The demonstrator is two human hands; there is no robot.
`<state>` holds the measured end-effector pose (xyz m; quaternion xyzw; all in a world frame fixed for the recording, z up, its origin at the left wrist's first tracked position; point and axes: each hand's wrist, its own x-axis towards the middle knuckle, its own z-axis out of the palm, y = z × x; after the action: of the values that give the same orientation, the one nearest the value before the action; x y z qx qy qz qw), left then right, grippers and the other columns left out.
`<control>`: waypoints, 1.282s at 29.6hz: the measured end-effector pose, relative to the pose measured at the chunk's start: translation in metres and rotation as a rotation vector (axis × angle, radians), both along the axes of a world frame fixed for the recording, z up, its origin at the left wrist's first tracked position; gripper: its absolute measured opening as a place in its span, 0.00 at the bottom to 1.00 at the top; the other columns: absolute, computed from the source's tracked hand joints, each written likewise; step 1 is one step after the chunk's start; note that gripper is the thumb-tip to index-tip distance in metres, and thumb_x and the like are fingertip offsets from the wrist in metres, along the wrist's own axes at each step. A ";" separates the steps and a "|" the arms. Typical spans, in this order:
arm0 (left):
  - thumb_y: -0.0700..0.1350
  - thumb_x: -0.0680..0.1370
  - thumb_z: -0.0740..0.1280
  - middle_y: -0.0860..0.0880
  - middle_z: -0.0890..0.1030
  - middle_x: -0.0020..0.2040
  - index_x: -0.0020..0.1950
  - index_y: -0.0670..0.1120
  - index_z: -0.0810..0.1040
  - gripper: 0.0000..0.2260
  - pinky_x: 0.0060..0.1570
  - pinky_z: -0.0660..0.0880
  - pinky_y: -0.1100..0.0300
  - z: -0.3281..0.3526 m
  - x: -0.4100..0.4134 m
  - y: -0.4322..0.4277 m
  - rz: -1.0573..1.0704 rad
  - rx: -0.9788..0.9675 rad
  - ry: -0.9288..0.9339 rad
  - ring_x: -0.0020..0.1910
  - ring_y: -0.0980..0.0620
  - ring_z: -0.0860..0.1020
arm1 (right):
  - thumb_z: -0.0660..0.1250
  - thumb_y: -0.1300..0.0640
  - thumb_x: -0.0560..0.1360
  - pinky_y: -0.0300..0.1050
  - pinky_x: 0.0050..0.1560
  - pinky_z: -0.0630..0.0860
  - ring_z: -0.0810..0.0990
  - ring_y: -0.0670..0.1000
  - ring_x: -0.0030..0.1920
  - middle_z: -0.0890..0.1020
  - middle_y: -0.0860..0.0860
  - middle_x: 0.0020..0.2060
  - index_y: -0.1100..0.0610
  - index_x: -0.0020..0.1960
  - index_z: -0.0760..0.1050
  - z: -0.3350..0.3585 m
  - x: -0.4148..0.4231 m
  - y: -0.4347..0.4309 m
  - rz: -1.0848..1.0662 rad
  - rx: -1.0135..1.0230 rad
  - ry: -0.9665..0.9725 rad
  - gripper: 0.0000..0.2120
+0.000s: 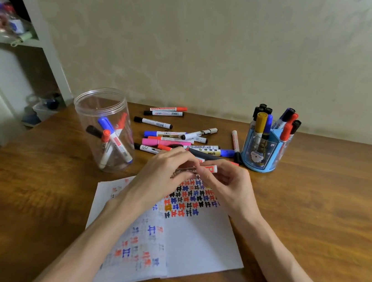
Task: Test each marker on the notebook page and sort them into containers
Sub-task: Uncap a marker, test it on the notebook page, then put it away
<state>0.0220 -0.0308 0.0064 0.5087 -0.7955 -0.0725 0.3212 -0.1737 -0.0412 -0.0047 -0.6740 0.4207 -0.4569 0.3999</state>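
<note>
Marker in my grips, level above notebook page, white barrel with red print. Page flat on bench, near centre, covered with red, blue, black test marks. Loose markers scattered beyond. Clear jar far left holds few; blue holder far right holds many upright.

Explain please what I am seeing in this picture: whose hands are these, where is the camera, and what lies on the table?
There is no machine here. A person wears one camera on the head, looking down at their own bare hands. The left hand and right hand together hold one white marker with red print above the open white notebook page, which is covered with coloured test marks. On the brown wooden table loose markers lie in a pile. A clear plastic jar and a blue pen holder already contain some markers.
</note>
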 end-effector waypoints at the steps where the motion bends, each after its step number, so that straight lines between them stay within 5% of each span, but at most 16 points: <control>1: 0.46 0.77 0.75 0.56 0.81 0.58 0.62 0.52 0.80 0.14 0.56 0.78 0.62 0.000 -0.001 0.003 -0.004 0.021 0.033 0.58 0.59 0.79 | 0.74 0.51 0.78 0.39 0.47 0.84 0.88 0.46 0.48 0.89 0.46 0.45 0.54 0.52 0.85 0.003 -0.002 0.003 -0.002 0.031 -0.037 0.07; 4: 0.50 0.77 0.73 0.58 0.81 0.60 0.66 0.55 0.78 0.17 0.52 0.78 0.68 -0.001 0.006 0.011 0.051 0.131 0.110 0.57 0.62 0.80 | 0.72 0.48 0.78 0.41 0.48 0.84 0.88 0.46 0.49 0.89 0.46 0.44 0.53 0.48 0.84 0.012 -0.010 0.009 -0.044 0.099 -0.088 0.08; 11: 0.54 0.78 0.71 0.58 0.83 0.57 0.61 0.56 0.81 0.11 0.50 0.82 0.60 0.004 0.008 0.022 0.072 0.223 0.141 0.54 0.57 0.82 | 0.73 0.46 0.75 0.45 0.51 0.86 0.88 0.47 0.50 0.89 0.47 0.45 0.55 0.52 0.83 0.023 -0.019 0.022 -0.040 0.264 -0.186 0.13; 18: 0.56 0.77 0.69 0.64 0.82 0.50 0.59 0.58 0.80 0.11 0.47 0.76 0.72 0.002 -0.013 0.036 -0.019 0.309 0.156 0.53 0.67 0.79 | 0.72 0.45 0.77 0.43 0.43 0.81 0.85 0.50 0.40 0.88 0.53 0.40 0.54 0.42 0.84 0.013 -0.017 0.040 -0.013 0.243 -0.143 0.13; 20: 0.54 0.80 0.67 0.60 0.83 0.45 0.55 0.57 0.81 0.07 0.42 0.77 0.67 -0.001 -0.010 0.040 -0.020 0.341 0.152 0.49 0.62 0.81 | 0.72 0.46 0.77 0.44 0.43 0.82 0.86 0.53 0.41 0.88 0.53 0.41 0.55 0.44 0.85 0.013 -0.019 0.040 -0.002 0.225 -0.158 0.13; 26: 0.61 0.81 0.59 0.55 0.84 0.48 0.61 0.53 0.81 0.18 0.45 0.80 0.49 -0.006 -0.009 0.047 -0.072 0.400 0.198 0.49 0.53 0.82 | 0.71 0.49 0.80 0.44 0.45 0.81 0.84 0.52 0.40 0.87 0.55 0.40 0.58 0.45 0.85 0.009 -0.023 0.038 0.042 0.201 -0.146 0.13; 32: 0.57 0.84 0.61 0.55 0.83 0.46 0.57 0.54 0.82 0.13 0.44 0.79 0.55 -0.003 -0.011 0.046 -0.124 0.475 0.248 0.48 0.52 0.81 | 0.71 0.49 0.79 0.48 0.46 0.82 0.84 0.53 0.41 0.87 0.55 0.41 0.61 0.49 0.85 0.007 -0.029 0.037 0.070 0.182 -0.151 0.14; 38: 0.54 0.84 0.62 0.53 0.84 0.47 0.55 0.52 0.83 0.11 0.47 0.79 0.51 0.000 -0.015 0.043 -0.135 0.509 0.284 0.49 0.51 0.82 | 0.70 0.49 0.79 0.38 0.43 0.78 0.81 0.47 0.38 0.86 0.53 0.39 0.63 0.50 0.83 0.004 -0.031 0.036 0.073 0.199 -0.195 0.16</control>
<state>0.0073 0.0125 0.0061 0.5038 -0.7308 -0.3612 0.2856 -0.2042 -0.0053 -0.0006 -0.5984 0.3981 -0.4614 0.5200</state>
